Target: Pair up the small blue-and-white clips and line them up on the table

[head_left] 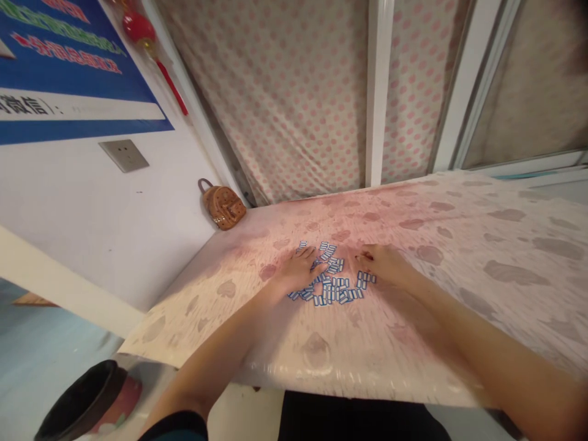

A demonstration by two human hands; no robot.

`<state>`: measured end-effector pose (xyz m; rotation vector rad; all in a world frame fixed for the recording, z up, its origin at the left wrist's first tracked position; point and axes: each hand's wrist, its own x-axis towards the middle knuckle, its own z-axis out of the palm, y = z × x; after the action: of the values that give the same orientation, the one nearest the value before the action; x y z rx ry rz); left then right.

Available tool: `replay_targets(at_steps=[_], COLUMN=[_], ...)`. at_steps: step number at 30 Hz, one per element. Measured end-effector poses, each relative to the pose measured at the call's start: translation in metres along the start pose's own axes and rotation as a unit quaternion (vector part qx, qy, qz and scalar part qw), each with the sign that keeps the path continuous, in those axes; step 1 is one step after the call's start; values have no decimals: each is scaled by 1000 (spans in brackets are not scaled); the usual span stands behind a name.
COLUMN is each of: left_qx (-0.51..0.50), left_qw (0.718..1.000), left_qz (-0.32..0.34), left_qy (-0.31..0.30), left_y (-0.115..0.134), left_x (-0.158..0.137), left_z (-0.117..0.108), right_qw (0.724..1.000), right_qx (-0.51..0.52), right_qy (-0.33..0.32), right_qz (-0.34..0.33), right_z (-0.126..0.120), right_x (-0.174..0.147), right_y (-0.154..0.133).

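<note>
A loose heap of small tiles (328, 291), blue and white like miniature mahjong tiles, lies on the table in front of me. My left hand (297, 271) rests palm down over the heap's left side, fingers stretched out and thumb apart, covering some tiles. At the heap's right edge is my right hand (379, 260), its fingers bent inward just above a small cluster of tiles (365, 280). Whatever its fingertips may hold is hidden.
A patterned pinkish cloth (316, 352) covers the table. A small brown backpack-shaped bag (224, 207) stands in the far left corner by the wall. Spotted curtains (294, 98) hang behind the table. A dark-mouthed bin (87, 398) stands at the lower left.
</note>
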<state>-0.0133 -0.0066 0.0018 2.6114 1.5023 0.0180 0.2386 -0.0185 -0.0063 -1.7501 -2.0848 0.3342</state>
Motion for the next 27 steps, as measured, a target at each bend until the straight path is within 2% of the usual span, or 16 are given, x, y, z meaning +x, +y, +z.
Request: replay_targets(at_steps=[5,8,17,20,23,27], left_qx=[-5,-30,-43,-29,-19,-11], left_qw=[1000,1000,994,995,998,999], left_qz=[-17,6,94,96,61,24], left_qy=[15,5,-18,-6,21,28], left_y=[5,17,47,45,35,24], left_x=[-37,-50,-47,-61,-76,-77], left_z=[-1,2,8,6,6,7], right_qw=[1000,1000,1000,1000,1000,1000], right_qx=[1,5,21,27,12,-5], right_qy=[-4,2,16,8,0,-6], right_qz=[2,2,-8,-3,-7,-8], right_z=[2,2,-1,-2,-2,-1], right_x=[1,1,-1,-2,-1,1], right_y=[1,2,0,-2,-2,-1])
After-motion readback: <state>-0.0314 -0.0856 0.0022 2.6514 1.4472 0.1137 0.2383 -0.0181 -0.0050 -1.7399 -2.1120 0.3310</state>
